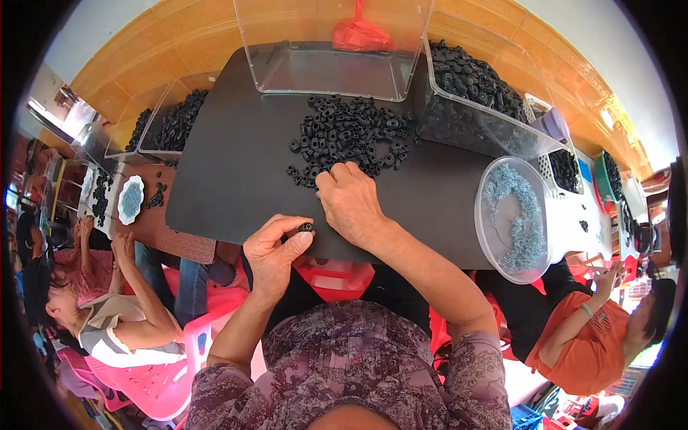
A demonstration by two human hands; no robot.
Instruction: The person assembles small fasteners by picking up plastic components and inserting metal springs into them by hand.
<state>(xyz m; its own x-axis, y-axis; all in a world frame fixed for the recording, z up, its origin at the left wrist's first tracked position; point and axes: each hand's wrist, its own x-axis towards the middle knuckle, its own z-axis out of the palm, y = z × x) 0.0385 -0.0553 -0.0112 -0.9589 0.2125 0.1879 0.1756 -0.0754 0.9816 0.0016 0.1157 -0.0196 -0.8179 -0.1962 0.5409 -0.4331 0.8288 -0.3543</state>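
A small black plastic piece (pixel 307 227) with a round hole is pinched between thumb and forefinger of my left hand (pixel 272 247), just over the table's near edge. My right hand (pixel 349 201) rests at the near side of a loose pile of black plastic pieces (pixel 351 132). Its fingers are curled downward and its fingertips are hidden under the hand, so what they grip does not show. Under the pile lies the dark tabletop (pixel 229 158).
Beyond the pile stands a clear plastic bin (pixel 330 94) with a red bag near it. To the right are a large bin of black parts (pixel 476 93) and a clear tub (pixel 479 208) with bluish small pieces. Co-workers sit left (pixel 143 308) and right (pixel 588 337).
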